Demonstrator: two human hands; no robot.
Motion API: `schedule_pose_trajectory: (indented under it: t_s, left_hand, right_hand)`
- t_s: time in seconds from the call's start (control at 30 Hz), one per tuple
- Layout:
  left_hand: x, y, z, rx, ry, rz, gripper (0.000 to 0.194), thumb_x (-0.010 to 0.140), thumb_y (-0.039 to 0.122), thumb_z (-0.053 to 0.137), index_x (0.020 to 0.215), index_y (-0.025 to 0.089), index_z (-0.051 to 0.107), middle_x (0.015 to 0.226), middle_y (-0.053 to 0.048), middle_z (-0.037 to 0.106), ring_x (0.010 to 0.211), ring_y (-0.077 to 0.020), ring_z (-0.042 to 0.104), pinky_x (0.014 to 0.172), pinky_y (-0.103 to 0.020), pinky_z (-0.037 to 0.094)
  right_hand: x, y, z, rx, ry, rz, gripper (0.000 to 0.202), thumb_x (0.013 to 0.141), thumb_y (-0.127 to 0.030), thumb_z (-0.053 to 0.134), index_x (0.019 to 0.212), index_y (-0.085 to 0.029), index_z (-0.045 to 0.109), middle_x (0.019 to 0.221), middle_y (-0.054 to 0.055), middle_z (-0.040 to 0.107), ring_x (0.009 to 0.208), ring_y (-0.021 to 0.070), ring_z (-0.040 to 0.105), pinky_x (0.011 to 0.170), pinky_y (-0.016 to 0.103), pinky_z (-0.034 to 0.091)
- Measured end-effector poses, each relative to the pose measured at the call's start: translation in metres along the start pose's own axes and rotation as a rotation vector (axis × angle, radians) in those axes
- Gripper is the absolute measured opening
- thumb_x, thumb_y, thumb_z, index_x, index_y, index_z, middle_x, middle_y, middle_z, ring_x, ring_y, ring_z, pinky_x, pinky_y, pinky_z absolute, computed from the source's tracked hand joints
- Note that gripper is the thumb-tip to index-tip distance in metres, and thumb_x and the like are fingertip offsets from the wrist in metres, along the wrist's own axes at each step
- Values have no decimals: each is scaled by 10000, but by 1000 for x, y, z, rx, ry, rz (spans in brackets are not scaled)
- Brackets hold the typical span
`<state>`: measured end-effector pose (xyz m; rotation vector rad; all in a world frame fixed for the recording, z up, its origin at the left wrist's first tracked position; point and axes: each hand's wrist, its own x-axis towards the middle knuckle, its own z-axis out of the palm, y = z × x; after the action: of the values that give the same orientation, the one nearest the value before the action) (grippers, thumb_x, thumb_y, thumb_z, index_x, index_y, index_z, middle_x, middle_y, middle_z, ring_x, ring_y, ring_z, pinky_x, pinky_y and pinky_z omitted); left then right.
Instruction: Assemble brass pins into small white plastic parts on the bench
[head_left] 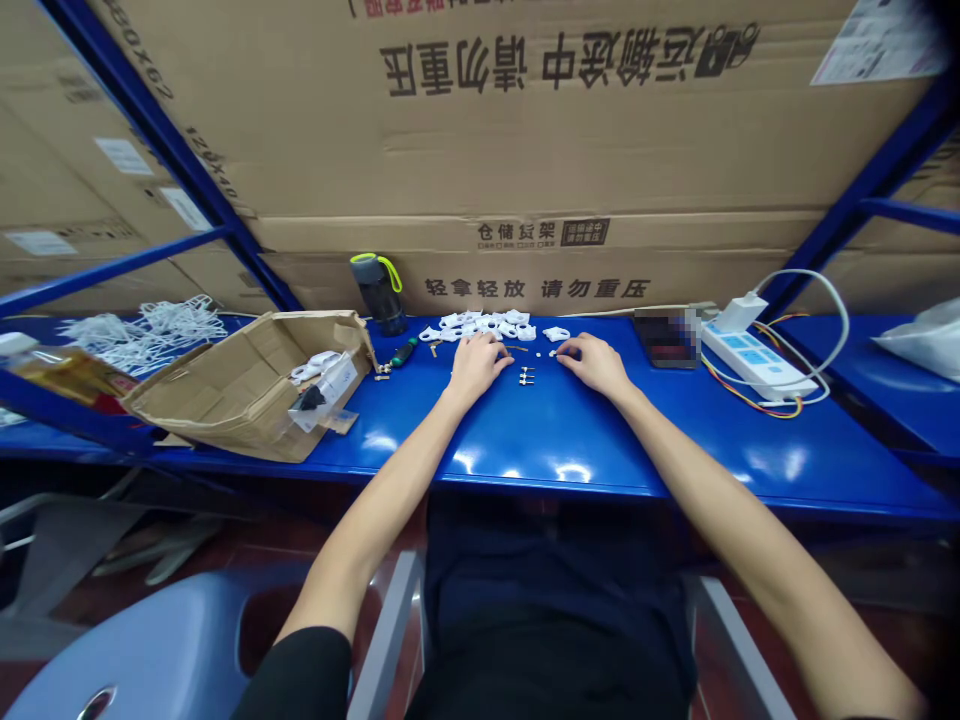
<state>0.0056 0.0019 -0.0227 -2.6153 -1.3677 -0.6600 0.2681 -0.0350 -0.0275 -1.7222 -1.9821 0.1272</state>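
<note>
The right hand [598, 362] pinches 1 small white piece [553, 353].

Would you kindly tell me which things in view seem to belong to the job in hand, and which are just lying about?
Likely in the job:
small pin-like pieces, between the left hand and right hand
white plastic parts, mostly beyond the left hand
green-handled tool, perhaps

Apparently just lying about:
dark bottle
white power strip
dark flat object, beyond the right hand
</note>
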Motion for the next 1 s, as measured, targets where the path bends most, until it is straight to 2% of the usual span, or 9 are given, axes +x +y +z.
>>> schedule_pose_trajectory:
  t_s: [0.17, 0.4, 0.57, 0.7, 0.87, 1.0]
  left_hand:
    - [1, 2, -1, -5, -26, -40, 240, 1012, 337, 623, 966, 188, 806, 1067, -138, 724, 1102, -340, 622, 958, -472, 457]
    - [1, 1, 1, -28, -21, -21, 223, 1029, 316, 606, 1004, 186, 785, 1089, -120, 738, 1096, -316, 635, 944, -445, 463]
    - [2, 5, -3, -123, 28, 32, 245, 1056, 342, 568, 1042, 205, 771, 1104, -99, 739, 1111, -281, 632, 990, -421, 461]
    - [4, 10, -2, -322, 65, 69, 250, 1048, 374, 591, 1038, 202, 773, 1077, -79, 742, 1044, -247, 648, 981, -390, 489]
    - [5, 15, 3, -496, 97, 91, 248, 1032, 399, 624, 999, 204, 774, 1015, -54, 729, 941, -212, 644, 922, -357, 511]
    - [4, 17, 3, -543, 88, 94, 255, 1034, 407, 622, 1004, 207, 777, 1007, -49, 732, 910, -204, 644, 906, -355, 515]
  right_hand:
    - [1, 1, 2, -14, 11, 6, 185, 951, -351, 663, 1051, -281, 801, 1032, 61, 721, 928, 240, 664, 684, 301, 443]
    - [2, 3, 3, -5, 20, -16, 202, 947, -324, 656, 1084, -276, 796, 1041, 67, 722, 930, 242, 670, 720, 306, 473]
    - [0, -4, 5, 117, 53, -161, 242, 974, -336, 632, 1145, -253, 780, 1066, 70, 719, 881, 220, 659, 809, 319, 496]
    - [-3, -14, 5, 216, 60, -291, 270, 1000, -387, 617, 1187, -254, 759, 1042, 68, 714, 828, 207, 638, 812, 322, 502]
    - [-4, -18, 5, 300, 115, -392, 281, 1016, -445, 599, 1098, -245, 779, 962, 72, 705, 758, 208, 616, 758, 338, 496]
    - [-3, -16, 5, 306, 144, -399, 286, 1025, -435, 583, 1029, -243, 795, 931, 68, 711, 766, 212, 627, 762, 336, 497]
